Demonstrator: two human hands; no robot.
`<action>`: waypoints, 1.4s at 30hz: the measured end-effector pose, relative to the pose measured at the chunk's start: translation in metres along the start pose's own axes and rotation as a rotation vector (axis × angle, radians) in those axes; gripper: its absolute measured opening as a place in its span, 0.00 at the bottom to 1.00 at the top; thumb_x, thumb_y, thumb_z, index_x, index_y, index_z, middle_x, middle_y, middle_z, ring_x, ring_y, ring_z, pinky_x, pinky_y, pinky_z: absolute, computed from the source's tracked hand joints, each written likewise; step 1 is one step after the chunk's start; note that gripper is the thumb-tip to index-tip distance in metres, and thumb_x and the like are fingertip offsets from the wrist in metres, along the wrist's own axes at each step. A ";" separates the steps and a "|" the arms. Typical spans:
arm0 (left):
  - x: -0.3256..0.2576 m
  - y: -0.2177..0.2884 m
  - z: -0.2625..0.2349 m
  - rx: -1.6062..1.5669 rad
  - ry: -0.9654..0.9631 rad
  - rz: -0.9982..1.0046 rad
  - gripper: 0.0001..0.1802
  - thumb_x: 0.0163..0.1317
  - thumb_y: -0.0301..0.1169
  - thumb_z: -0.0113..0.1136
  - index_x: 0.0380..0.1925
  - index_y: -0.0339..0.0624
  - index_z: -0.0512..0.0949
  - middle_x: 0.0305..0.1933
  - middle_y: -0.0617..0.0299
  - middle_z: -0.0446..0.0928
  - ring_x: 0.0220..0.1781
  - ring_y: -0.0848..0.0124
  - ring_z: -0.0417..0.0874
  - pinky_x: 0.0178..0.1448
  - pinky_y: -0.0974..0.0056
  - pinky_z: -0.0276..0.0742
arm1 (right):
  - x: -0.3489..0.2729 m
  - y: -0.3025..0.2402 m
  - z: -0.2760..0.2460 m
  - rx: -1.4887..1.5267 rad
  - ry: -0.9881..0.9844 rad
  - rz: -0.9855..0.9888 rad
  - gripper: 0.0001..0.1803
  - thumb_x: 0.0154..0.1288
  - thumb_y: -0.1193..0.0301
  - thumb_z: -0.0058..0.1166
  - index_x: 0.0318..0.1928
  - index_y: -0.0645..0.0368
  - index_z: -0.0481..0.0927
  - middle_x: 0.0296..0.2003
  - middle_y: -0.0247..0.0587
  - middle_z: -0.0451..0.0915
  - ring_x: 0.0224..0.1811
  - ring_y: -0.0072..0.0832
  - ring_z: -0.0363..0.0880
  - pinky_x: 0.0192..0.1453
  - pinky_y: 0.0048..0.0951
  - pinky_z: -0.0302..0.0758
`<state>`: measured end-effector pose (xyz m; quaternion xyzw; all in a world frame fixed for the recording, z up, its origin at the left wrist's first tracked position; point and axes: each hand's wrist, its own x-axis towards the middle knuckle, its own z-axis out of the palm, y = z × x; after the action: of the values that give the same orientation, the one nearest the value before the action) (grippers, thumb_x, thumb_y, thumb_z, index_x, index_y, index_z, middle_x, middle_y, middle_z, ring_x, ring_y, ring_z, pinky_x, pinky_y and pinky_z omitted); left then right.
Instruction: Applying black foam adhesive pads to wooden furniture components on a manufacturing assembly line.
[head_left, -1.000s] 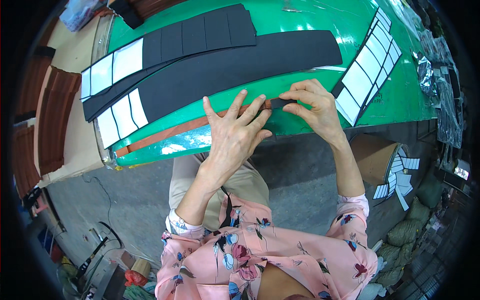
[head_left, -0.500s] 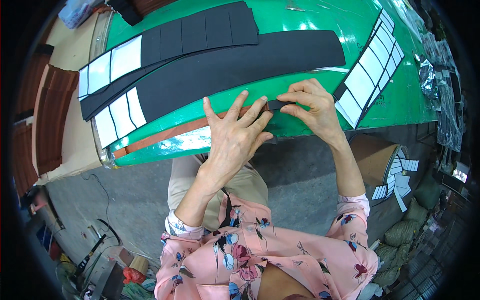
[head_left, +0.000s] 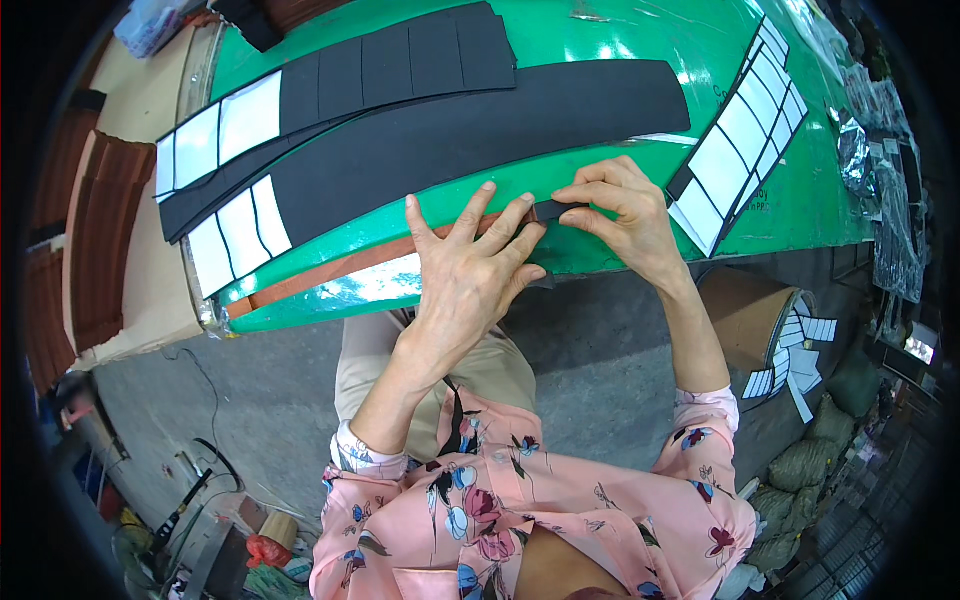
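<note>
L hand (head_left: 470,275) flat, fingers spread wide on brown strip (head_left: 330,275) at green table (head_left: 620,130) near edge; R hand (head_left: 625,215) pinches small black piece (head_left: 553,210). Open table beyond.

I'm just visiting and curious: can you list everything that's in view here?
Table: one, green, glossy, across the top.
Long foam strip: one, black, lying across the table.
Segmented foam strips: black and white, left and upper table.
Segmented strip: one, white with black edges, right side of table.
Small black piece: one, at the table's near edge.
Cardboard box: one, brown, on the floor, right.
Left hand: flat at the table edge.
Right hand: pinching the small black piece.
</note>
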<state>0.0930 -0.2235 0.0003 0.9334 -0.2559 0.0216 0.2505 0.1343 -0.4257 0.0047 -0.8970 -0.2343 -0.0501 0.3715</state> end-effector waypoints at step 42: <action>0.006 -0.012 0.007 0.024 0.027 0.018 0.17 0.60 0.43 0.54 0.49 0.57 0.78 0.57 0.66 0.73 0.63 0.66 0.68 0.65 0.30 0.37 | -0.030 0.021 0.033 0.531 0.271 0.349 0.17 0.54 0.71 0.62 0.46 0.57 0.79 0.39 0.34 0.79 0.39 0.20 0.76 0.45 0.25 0.75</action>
<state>0.1032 -0.2211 -0.0103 0.9337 -0.2605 0.0396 0.2423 0.1142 -0.4275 -0.0405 -0.7808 -0.0308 -0.0417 0.6226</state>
